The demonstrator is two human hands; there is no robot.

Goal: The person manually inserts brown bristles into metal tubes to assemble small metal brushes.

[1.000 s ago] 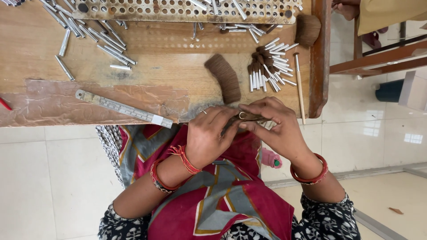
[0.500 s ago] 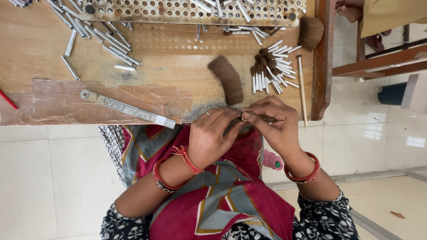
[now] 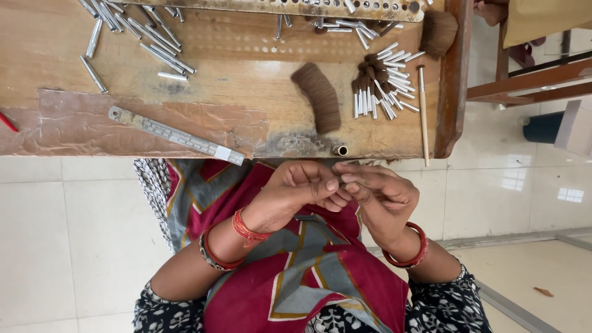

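Pinching fingertips together, left hand [image 3: 296, 191], right hand [image 3: 379, 197]

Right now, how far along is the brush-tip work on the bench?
Done: a cluster of hair-tipped silver metal tubes lies on the wooden workbench. In hand: left hand and right hand pinch something too small to tell. Left: loose empty silver tubes and a brown hair bundle.

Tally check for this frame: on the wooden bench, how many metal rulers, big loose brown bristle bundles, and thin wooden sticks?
Metal ruler: 1
Big brown bristle bundles: 2
Thin wooden stick: 1
Total: 4
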